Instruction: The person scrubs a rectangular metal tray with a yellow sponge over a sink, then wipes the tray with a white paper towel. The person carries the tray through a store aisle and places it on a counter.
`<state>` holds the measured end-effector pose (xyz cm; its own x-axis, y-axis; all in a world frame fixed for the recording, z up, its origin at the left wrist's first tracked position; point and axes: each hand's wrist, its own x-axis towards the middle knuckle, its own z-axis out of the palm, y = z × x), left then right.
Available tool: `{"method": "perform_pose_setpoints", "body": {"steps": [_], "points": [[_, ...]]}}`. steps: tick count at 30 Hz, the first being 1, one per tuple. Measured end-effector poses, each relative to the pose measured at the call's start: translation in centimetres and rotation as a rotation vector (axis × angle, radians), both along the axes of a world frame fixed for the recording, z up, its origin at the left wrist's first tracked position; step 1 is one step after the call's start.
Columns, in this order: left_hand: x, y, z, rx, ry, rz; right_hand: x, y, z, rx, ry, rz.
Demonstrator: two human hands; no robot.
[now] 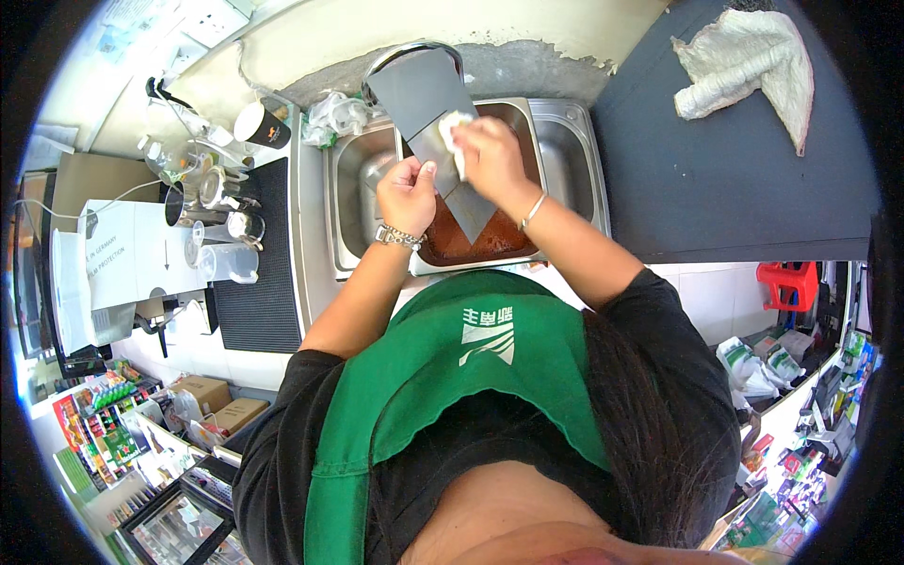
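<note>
A long flat grey metal panel point(427, 92) stands tilted over the sink, its lower corner reaching down into the middle basin. My left hand point(409, 196) is closed on the panel's left edge, thumb on the face. In my right hand point(492, 162) is a crumpled white cloth or sponge point(452, 135), pressed against the panel's face; which of the two it is I cannot tell. Below, reddish-brown liquid point(452, 247) shows in the middle basin. The curved metal faucet point(454, 49) is partly hidden behind the panel's top.
At left, a black ribbed mat point(259, 306) holds clear plastic cups point(229, 263) and metal containers. A plastic bag point(336, 118) lies behind the left basin point(350, 202). The dark counter point(716, 179) at right carries a white towel point(749, 71). A red stool point(789, 285) stands beyond.
</note>
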<state>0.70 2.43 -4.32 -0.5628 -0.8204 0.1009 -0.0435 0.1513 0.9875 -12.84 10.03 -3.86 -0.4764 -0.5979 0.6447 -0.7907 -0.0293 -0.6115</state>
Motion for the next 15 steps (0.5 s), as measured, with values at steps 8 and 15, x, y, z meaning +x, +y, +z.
{"method": "perform_pose_setpoints", "body": {"steps": [8,15], "points": [[-0.6,-0.7,1.5,0.032,0.007,0.013,3.6,1.0,0.7,-0.087,-0.043,0.102],[-0.8,-0.5,0.7,0.009,0.074,0.006,0.6,-0.1,1.0,-0.111,0.026,-0.057]]}}
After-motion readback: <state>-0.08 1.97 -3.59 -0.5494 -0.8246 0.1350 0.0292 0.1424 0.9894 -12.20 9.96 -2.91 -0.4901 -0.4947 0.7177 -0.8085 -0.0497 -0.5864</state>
